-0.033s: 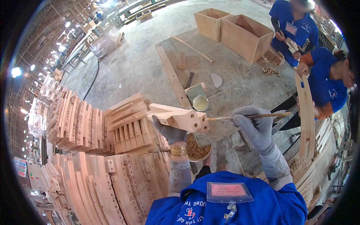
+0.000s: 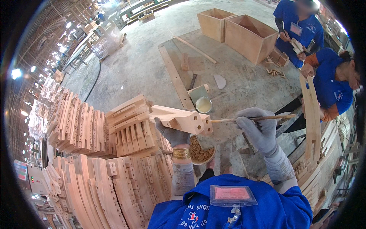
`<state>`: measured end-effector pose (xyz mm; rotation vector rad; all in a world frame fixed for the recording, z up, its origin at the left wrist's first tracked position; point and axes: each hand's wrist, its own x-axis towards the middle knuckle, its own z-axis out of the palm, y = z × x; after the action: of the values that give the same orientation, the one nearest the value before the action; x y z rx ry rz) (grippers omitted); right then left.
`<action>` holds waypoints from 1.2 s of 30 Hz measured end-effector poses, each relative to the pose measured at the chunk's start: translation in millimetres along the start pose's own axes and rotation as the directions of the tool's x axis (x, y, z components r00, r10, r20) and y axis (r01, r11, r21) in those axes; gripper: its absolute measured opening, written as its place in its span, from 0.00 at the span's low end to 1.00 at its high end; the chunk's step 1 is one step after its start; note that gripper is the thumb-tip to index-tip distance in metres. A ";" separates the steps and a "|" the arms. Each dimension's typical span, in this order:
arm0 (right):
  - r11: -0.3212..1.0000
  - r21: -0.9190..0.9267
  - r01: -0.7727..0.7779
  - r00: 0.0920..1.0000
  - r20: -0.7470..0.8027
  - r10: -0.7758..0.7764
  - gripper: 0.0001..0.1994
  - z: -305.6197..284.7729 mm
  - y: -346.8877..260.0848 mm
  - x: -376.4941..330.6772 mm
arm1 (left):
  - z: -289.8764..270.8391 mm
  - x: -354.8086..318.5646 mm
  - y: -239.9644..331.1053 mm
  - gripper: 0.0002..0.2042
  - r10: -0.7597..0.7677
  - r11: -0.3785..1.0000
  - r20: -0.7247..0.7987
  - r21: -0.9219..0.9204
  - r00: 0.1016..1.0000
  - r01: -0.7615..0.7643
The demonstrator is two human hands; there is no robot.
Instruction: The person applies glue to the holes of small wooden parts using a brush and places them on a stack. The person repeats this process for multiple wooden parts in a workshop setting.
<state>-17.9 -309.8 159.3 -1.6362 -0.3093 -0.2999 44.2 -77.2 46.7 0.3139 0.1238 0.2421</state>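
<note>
In my left hand, gloved in grey, are pale wooden parts lying side by side, their drilled end faces turned to the right. My right hand, also gloved, pinches a thin wooden stick. The stick's left tip meets the end face at a hole in the smaller part; whether it goes inside cannot be made out. Just beyond the parts stands a container of cream-coloured liquid. Below them, wooden dowels fill a round bowl, partly hidden by my left hand.
Stacks of drilled wooden parts rise at my left, with another stack beyond. Two wooden boxes stand farther off. At right, one co-worker holds a curved wooden frame; another person holds wooden pieces. A long board lies ahead.
</note>
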 end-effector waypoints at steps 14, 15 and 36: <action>0.896 -0.237 0.376 0.923 0.184 -0.339 0.07 4.0 -2.9 6.0 | -1.1 5.8 3.3 0.28 -0.010 1.000 -0.094 -0.026 0.996 0.008; 0.897 -0.240 0.371 0.925 0.177 -0.336 0.07 4.0 -3.0 6.2 | -0.6 7.2 3.0 0.28 -0.005 1.000 -0.107 -0.023 0.994 0.002; 0.952 -0.279 -0.125 0.992 -0.003 0.129 0.06 36.7 138.2 43.0 | -46.5 13.5 33.4 0.31 0.151 0.988 -0.248 0.070 0.957 -0.138</action>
<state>74.0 -283.8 44.6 -1.9285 -0.1767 -0.2406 42.7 -29.5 12.4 0.3439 0.3606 0.4247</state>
